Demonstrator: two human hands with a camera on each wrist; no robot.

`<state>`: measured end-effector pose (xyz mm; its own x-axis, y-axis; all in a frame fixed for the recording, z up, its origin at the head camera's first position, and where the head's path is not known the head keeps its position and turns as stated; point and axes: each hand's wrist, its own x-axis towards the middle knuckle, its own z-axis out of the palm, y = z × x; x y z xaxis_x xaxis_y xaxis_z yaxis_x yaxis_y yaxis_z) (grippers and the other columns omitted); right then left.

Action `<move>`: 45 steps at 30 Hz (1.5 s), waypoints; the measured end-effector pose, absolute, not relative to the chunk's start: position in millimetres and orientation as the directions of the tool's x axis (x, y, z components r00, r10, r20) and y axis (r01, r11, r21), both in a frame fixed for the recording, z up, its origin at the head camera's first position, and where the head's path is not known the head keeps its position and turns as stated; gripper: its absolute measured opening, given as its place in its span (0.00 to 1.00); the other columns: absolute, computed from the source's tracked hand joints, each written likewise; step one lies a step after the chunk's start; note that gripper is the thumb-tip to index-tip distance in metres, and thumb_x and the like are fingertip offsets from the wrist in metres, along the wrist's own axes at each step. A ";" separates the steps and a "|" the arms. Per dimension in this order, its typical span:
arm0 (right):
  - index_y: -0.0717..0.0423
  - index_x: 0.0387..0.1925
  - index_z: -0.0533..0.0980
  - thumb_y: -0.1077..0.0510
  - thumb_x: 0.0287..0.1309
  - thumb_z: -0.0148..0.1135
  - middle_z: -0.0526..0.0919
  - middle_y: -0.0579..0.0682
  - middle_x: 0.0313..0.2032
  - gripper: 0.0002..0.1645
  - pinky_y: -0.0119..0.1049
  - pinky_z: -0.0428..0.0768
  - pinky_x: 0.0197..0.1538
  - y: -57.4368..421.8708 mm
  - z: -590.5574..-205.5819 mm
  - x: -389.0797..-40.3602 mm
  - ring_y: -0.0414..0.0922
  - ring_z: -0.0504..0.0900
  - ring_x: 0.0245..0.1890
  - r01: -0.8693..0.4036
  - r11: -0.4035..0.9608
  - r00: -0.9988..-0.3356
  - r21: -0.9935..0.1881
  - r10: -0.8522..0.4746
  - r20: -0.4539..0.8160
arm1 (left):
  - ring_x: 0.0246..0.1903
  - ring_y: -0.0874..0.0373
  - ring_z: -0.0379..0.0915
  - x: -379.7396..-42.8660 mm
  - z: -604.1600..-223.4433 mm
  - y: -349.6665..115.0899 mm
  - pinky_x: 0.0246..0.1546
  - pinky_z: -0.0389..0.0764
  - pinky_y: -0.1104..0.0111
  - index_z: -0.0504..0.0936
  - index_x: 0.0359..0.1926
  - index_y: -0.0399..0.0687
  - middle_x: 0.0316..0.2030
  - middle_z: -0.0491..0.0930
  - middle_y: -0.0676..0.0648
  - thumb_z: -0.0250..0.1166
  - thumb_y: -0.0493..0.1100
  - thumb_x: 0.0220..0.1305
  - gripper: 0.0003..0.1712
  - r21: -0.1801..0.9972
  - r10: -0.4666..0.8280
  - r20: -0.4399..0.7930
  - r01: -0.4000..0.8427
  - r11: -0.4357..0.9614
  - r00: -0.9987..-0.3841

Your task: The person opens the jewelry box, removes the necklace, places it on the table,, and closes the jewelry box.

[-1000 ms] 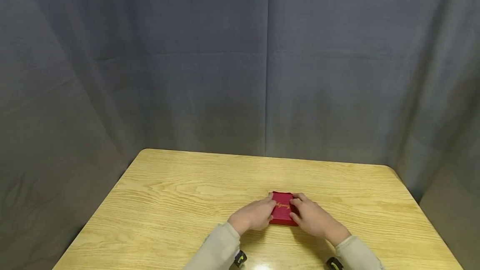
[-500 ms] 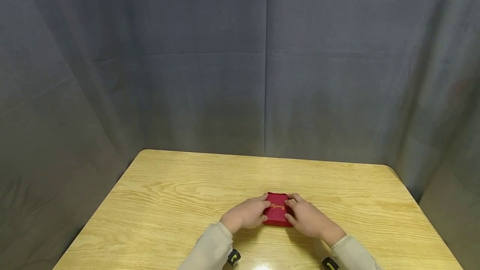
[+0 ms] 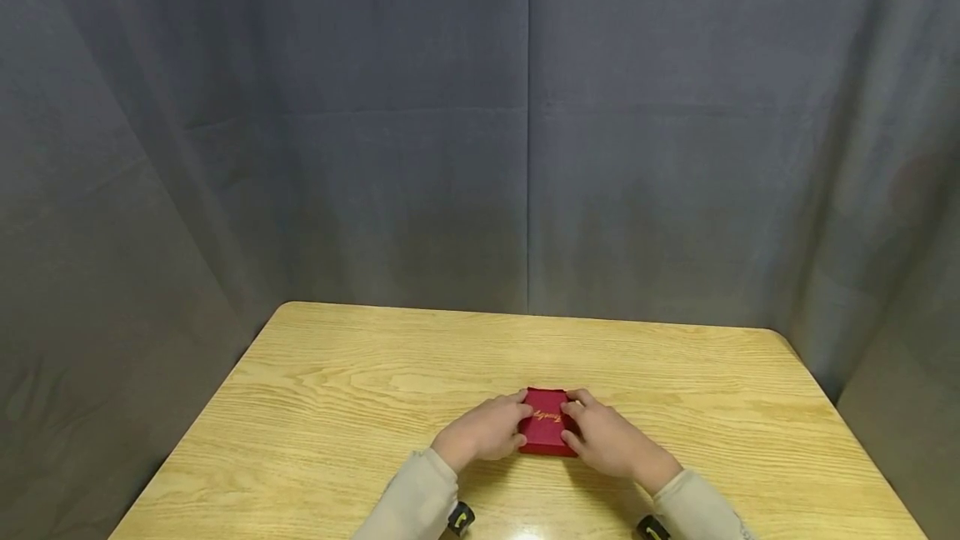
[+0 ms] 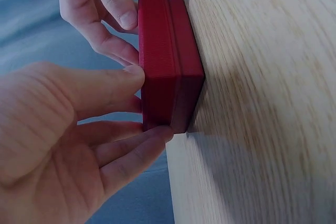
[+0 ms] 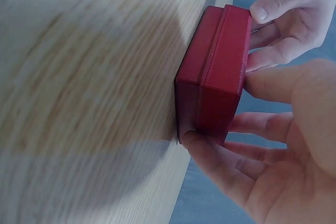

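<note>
A small red jewelry box (image 3: 544, 422) with gold lettering on its lid rests on the wooden table, lid down on its base. My left hand (image 3: 483, 429) holds it from the left side and my right hand (image 3: 609, 438) from the right. In the left wrist view, the left thumb lies on the edge of the box (image 4: 157, 61) while the other fingers reach along its side. The right wrist view has the right hand (image 5: 283, 150) holding the box (image 5: 215, 72) in the same way, one fingertip low near the base. The far side of the box is hidden.
The wood-grain table (image 3: 360, 373) has a rounded back edge. Grey curtains (image 3: 405, 148) hang behind it and at both sides. A black wrist strap piece (image 3: 461, 517) shows under the left sleeve.
The jewelry box has shifted a little to the left along the table, with both hands moving along with it. Their hold on it looks the same, and the lid stays on.
</note>
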<state>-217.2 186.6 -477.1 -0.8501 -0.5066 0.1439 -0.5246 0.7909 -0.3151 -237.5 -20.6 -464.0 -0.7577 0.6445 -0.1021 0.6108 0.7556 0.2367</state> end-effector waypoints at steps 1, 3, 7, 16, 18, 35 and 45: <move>0.71 0.51 0.73 0.59 0.61 0.60 0.70 0.66 0.54 0.21 0.47 0.77 0.47 186.0 -477.7 -217.3 0.55 0.79 0.44 -0.526 0.790 -0.849 -0.316 -0.508 0.143 | 0.61 0.48 0.65 -237.4 -464.0 -21.4 0.59 0.67 0.62 0.75 0.60 0.46 0.66 0.62 0.40 0.63 0.45 0.64 0.24 0.239 0.646 -0.099 0.613 0.753 -0.757; 0.71 0.51 0.73 0.59 0.61 0.60 0.70 0.66 0.54 0.22 0.47 0.78 0.47 184.9 -478.5 -217.0 0.55 0.79 0.44 -0.527 0.789 -0.848 -0.316 -0.511 0.139 | 0.61 0.48 0.64 -237.0 -464.3 -22.9 0.59 0.67 0.63 0.76 0.59 0.46 0.66 0.62 0.40 0.63 0.45 0.63 0.23 0.246 0.649 -0.096 0.613 0.750 -0.755; 0.70 0.51 0.74 0.57 0.62 0.60 0.70 0.65 0.54 0.22 0.46 0.78 0.46 183.0 -479.6 -216.6 0.55 0.79 0.44 -0.524 0.792 -0.849 -0.313 -0.513 0.125 | 0.62 0.49 0.63 -236.2 -464.9 -25.8 0.59 0.66 0.63 0.78 0.57 0.46 0.65 0.63 0.40 0.64 0.45 0.62 0.22 0.251 0.651 -0.085 0.616 0.747 -0.754; 0.70 0.51 0.74 0.57 0.61 0.60 0.70 0.65 0.55 0.22 0.46 0.78 0.46 177.8 -478.2 -212.8 0.54 0.80 0.44 -0.520 0.789 -0.850 -0.328 -0.517 0.105 | 0.62 0.48 0.63 -230.9 -465.5 -30.1 0.59 0.67 0.62 0.77 0.57 0.44 0.65 0.64 0.40 0.65 0.45 0.62 0.23 0.254 0.638 -0.076 0.604 0.755 -0.766; 0.70 0.51 0.74 0.57 0.62 0.60 0.70 0.65 0.55 0.22 0.46 0.78 0.46 176.9 -477.9 -212.0 0.54 0.80 0.44 -0.521 0.788 -0.849 -0.328 -0.518 0.105 | 0.62 0.48 0.64 -229.6 -465.3 -30.9 0.59 0.67 0.62 0.77 0.57 0.44 0.65 0.64 0.40 0.65 0.45 0.62 0.23 0.255 0.633 -0.076 0.599 0.759 -0.770; 0.66 0.51 0.73 0.55 0.60 0.61 0.66 0.67 0.59 0.22 0.54 0.75 0.49 173.2 -477.4 -213.6 0.59 0.77 0.47 -0.493 0.790 -0.862 -0.364 -0.500 0.082 | 0.57 0.50 0.68 -230.3 -467.8 -43.9 0.55 0.70 0.61 0.80 0.48 0.52 0.64 0.63 0.45 0.70 0.48 0.56 0.18 0.429 0.588 -0.059 0.511 0.745 -0.807; 0.68 0.61 0.65 0.48 0.62 0.60 0.67 0.63 0.60 0.35 0.52 0.71 0.55 175.4 -476.9 -219.1 0.57 0.72 0.56 -0.428 0.799 -0.886 -0.423 -0.464 0.021 | 0.60 0.52 0.65 -241.3 -476.0 -50.9 0.58 0.66 0.61 0.75 0.55 0.48 0.61 0.68 0.46 0.71 0.45 0.54 0.27 0.592 0.619 -0.041 0.480 0.648 -0.784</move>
